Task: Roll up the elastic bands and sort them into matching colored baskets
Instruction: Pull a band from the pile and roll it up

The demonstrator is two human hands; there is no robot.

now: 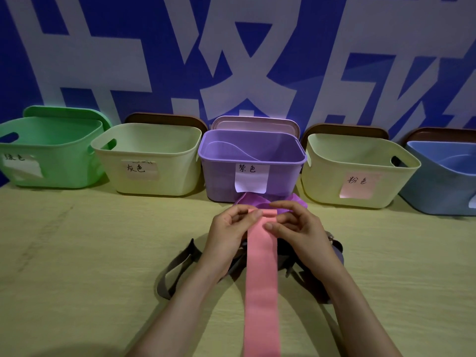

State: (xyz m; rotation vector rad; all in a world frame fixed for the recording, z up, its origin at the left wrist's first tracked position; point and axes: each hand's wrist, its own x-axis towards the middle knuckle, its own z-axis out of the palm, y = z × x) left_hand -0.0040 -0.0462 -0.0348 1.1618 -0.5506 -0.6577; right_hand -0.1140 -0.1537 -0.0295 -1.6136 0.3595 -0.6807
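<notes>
A long pink elastic band [261, 284] lies flat on the table, running from the bottom edge up to my hands. My left hand [229, 230] and my right hand [296, 228] pinch its far end, which is curled over into a small roll. A purple band [260, 202] lies crumpled just beyond my fingers, against the purple basket [219, 176]. A grey band [172, 271] and a dark blue one [337, 253] lie partly hidden under my wrists. The cream basket with the pink label [322, 176] stands right of the purple one.
Five baskets line the back of the wooden table [77, 253]: green [64, 171], cream with a grey label [180, 176], purple, cream with a pink label, and blue [438, 191]. Lids lean behind them against a blue and white wall.
</notes>
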